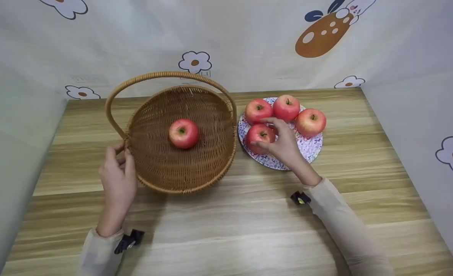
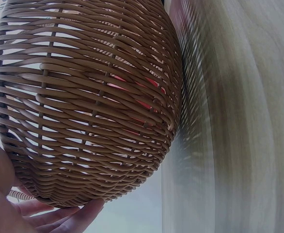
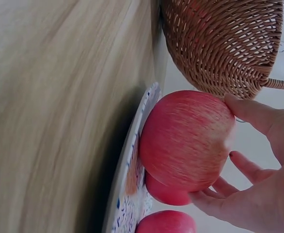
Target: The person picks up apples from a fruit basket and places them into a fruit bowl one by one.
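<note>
My left hand (image 1: 118, 174) grips the rim of a round wicker basket (image 1: 186, 190) on its left side, near the foot of the tall arched handle (image 1: 169, 74). Inside the basket lies one red apple (image 1: 183, 134); bits of its red show through the weave in the left wrist view. To the right, my right hand (image 1: 286, 147) holds the front-left apple (image 3: 185, 141) on a speckled plate (image 1: 274, 163), thumb on one side and fingers on the other. That apple sits at the plate's edge, close beside the basket.
Three more apples stand on the plate behind and right of the held one: a left one (image 1: 257, 111), a back one (image 1: 286, 107) and a right one (image 1: 311, 122). A wood-grain table (image 1: 226, 230) lies under everything. Printed cloth walls (image 1: 249, 46) enclose the back and sides.
</note>
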`<state>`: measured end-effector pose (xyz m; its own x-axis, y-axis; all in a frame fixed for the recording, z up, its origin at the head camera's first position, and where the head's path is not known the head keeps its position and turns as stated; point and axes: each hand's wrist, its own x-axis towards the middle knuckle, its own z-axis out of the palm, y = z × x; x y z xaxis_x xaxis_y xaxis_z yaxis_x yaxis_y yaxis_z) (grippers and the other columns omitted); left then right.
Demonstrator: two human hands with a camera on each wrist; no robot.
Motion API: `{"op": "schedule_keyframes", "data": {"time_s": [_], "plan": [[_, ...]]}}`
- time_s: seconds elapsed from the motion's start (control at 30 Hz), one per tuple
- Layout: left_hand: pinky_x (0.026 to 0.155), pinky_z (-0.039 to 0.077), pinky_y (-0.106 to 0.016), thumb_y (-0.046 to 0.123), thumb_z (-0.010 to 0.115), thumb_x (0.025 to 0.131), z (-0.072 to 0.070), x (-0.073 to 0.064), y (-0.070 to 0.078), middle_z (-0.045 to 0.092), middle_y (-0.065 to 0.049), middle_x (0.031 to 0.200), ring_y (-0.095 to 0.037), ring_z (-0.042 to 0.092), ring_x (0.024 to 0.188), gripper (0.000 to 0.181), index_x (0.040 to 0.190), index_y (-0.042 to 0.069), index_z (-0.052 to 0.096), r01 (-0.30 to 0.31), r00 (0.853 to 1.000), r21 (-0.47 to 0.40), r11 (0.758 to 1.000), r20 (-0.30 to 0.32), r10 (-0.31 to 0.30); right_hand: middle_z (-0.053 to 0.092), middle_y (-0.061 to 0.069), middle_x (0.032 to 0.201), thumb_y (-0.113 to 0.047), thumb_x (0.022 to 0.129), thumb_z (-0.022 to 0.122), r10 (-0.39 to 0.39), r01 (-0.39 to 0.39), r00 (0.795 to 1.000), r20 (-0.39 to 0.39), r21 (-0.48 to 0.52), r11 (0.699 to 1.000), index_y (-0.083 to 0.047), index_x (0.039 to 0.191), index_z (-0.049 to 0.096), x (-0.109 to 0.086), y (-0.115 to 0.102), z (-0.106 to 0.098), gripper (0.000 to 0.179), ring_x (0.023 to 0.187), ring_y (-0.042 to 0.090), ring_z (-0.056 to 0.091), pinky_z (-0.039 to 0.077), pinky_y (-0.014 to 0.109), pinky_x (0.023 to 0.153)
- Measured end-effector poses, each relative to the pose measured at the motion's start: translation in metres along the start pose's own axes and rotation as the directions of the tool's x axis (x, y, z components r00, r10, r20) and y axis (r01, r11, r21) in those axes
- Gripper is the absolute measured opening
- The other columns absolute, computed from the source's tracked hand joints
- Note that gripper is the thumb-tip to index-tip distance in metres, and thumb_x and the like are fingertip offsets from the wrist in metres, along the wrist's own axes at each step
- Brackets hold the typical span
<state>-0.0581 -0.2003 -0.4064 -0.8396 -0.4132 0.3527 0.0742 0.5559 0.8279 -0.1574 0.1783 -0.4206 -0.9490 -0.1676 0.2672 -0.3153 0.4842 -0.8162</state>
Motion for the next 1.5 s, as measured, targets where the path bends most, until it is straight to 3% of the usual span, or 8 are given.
{"op": "schedule_keyframes", "data": {"time_s": [0.33, 0.6, 0.77, 1.07, 1.5], "plan": [[0.075, 0.046, 0.002, 0.002, 0.049, 0.106, 0.000, -0.001, -0.001, 0.068, -0.035, 0.126, -0.052, 0.073, 0.096, 0.027, 0.122, -0.016, 0.060, -0.001, 1.000, -0.010, 1.000, 0.000, 0.001, 0.065, 0.025, 0.130, 0.000, 0.078, 0.091, 0.046, -0.045, 0.999, -0.025, 0.050, 0.998, 0.009, 0.126, 0.067, 0.005, -0.003, 0.007, 0.055, 0.128, 0.040, 0.061, 0.050, 0.045, 0.114], [0.074, 0.047, 0.001, 0.001, 0.050, 0.105, 0.001, -0.001, -0.002, 0.068, -0.036, 0.124, -0.052, 0.073, 0.095, 0.026, 0.120, -0.017, 0.060, -0.009, 1.000, -0.012, 1.000, -0.009, 0.009, 0.068, 0.024, 0.126, -0.001, 0.077, 0.092, 0.018, -0.013, 0.998, -0.059, 0.073, 0.997, 0.010, 0.124, 0.069, 0.006, -0.003, 0.011, 0.053, 0.125, 0.039, 0.061, 0.050, 0.044, 0.113], [0.074, 0.045, 0.002, 0.002, 0.050, 0.105, 0.000, 0.000, -0.002, 0.067, -0.035, 0.126, -0.052, 0.073, 0.096, 0.026, 0.121, -0.017, 0.060, -0.010, 1.000, -0.007, 1.000, -0.005, 0.010, 0.068, 0.025, 0.125, 0.000, 0.078, 0.091, 0.045, -0.038, 0.996, -0.076, 0.086, 0.996, 0.010, 0.122, 0.069, 0.004, -0.003, 0.011, 0.050, 0.124, 0.038, 0.061, 0.051, 0.043, 0.113], [0.074, 0.045, 0.002, 0.004, 0.048, 0.105, 0.000, 0.001, -0.001, 0.068, -0.036, 0.124, -0.051, 0.073, 0.098, 0.028, 0.120, -0.017, 0.060, -0.008, 1.000, 0.012, 1.000, 0.006, 0.008, 0.068, 0.024, 0.126, -0.010, 0.082, 0.091, 0.059, -0.061, 0.995, -0.074, -0.029, 0.998, 0.006, 0.126, 0.069, 0.000, 0.000, 0.013, 0.052, 0.121, 0.039, 0.060, 0.049, 0.050, 0.108], [0.077, 0.051, -0.002, 0.002, 0.049, 0.105, -0.001, 0.002, -0.001, 0.067, -0.036, 0.128, -0.052, 0.073, 0.100, 0.027, 0.121, -0.017, 0.060, 0.003, 1.000, 0.004, 1.000, 0.013, -0.003, 0.068, 0.026, 0.124, -0.009, 0.083, 0.090, 0.037, -0.040, 0.996, -0.078, -0.046, 0.998, 0.007, 0.127, 0.068, 0.000, 0.002, 0.012, 0.052, 0.118, 0.041, 0.060, 0.048, 0.051, 0.106]]}}
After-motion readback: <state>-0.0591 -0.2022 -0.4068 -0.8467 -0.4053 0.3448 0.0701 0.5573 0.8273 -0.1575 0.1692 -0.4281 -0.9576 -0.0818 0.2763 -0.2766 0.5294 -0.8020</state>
